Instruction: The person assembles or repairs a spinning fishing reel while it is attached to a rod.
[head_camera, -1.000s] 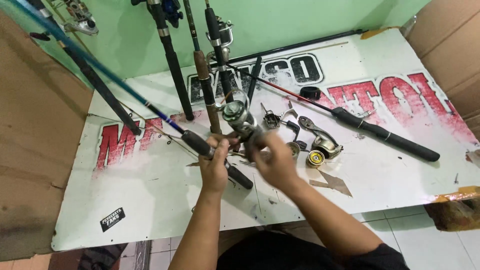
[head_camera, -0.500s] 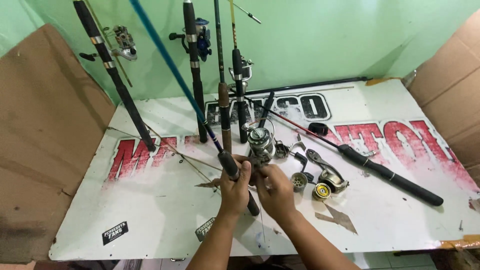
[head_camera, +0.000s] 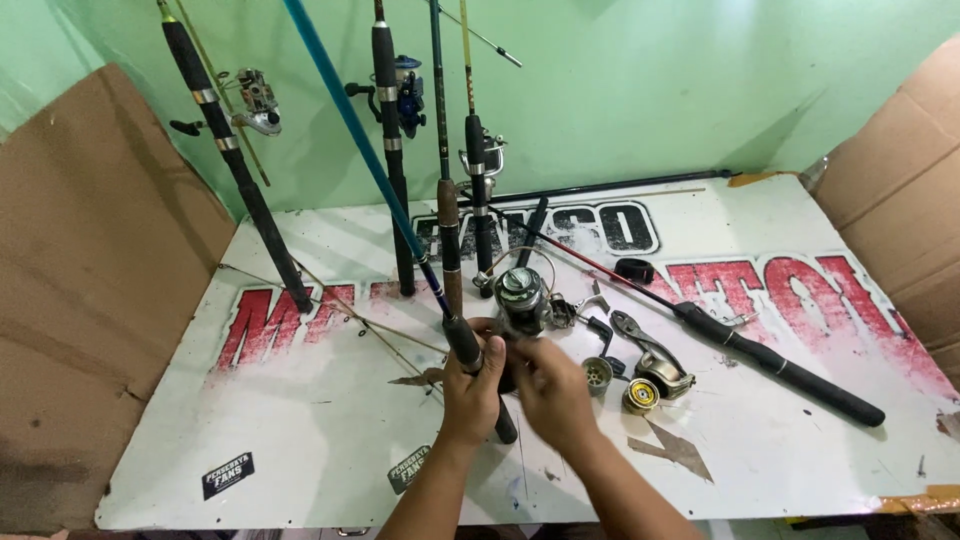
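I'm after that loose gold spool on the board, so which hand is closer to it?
Right. The right hand works at the reel just left of the gold spool, with a short gap between. The left hand grips the blue rod's handle, farther left.

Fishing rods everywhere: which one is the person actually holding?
The blue rod: the left hand grips its black handle, with the right hand at its reel. The others lean against the wall or lie on the table.
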